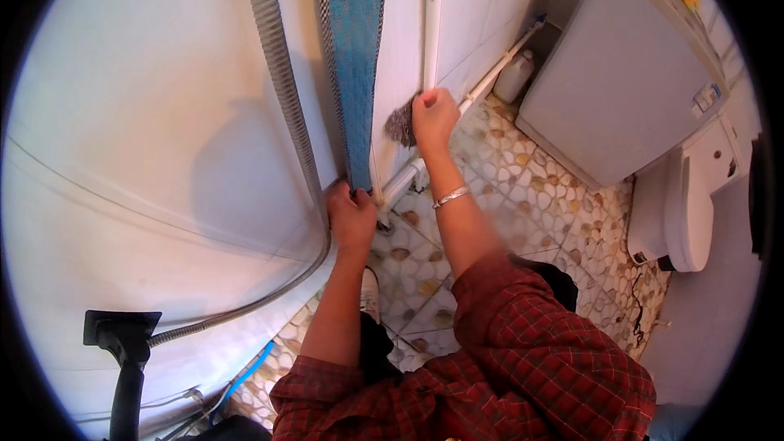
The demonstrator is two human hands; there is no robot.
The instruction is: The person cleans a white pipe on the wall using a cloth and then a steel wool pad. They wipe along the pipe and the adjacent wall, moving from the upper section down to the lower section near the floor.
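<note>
A long blue cloth strip with checked borders hangs along the white wall. My left hand is closed on its bottom end, low by the corner of the wall. My right hand pinches a dark grey-brown, fuzzy clump at the wall, to the right of the strip. Whether this clump is a scouring pad or lint is hard to tell. A bracelet circles my right wrist. Just above that hand runs a white vertical pipe.
A grey corrugated hose curves down to a black handled fitting at lower left. White pipes run low along the wall. Right of them stand a plastic jug, a large pale box-shaped appliance and a toilet. Pebble-patterned tiles cover the floor.
</note>
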